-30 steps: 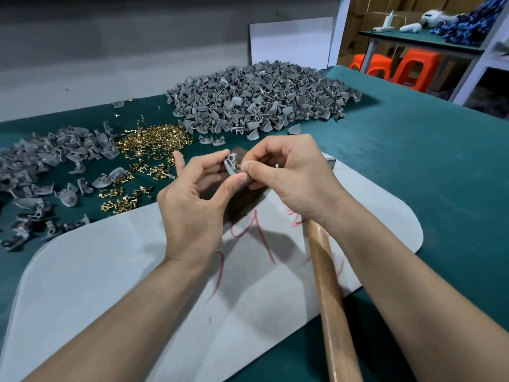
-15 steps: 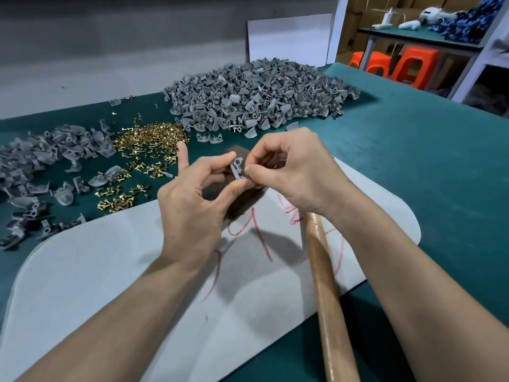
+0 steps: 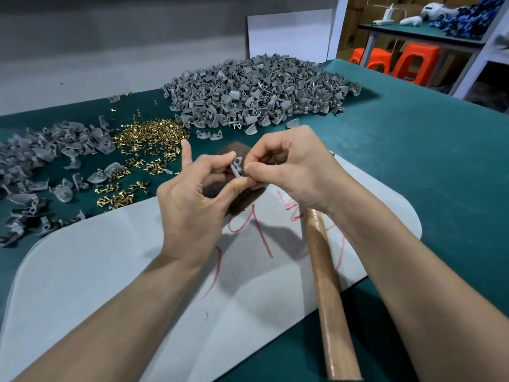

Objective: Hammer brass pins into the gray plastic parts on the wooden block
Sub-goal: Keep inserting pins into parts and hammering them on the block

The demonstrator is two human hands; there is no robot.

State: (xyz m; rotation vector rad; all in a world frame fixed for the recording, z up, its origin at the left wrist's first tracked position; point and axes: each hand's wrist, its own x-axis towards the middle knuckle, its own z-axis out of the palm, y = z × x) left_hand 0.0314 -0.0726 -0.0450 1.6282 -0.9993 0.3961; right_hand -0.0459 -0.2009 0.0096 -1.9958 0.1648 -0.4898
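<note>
Resting on green table (image 3: 413, 150): gray mat (image 3: 96, 285), brass pins (image 3: 151, 132) | orange stools (image 3: 410, 62) behind

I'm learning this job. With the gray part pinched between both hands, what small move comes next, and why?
Probably set the gray part on the wooden block: left hand and right hand pinch it above, and the hammer lies untouched.

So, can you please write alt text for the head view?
The left hand and right hand pinch a gray part over a white mat, the right apparently fitting a pin. A hammer lies on the mat; part pile and pin pile lie behind.
</note>
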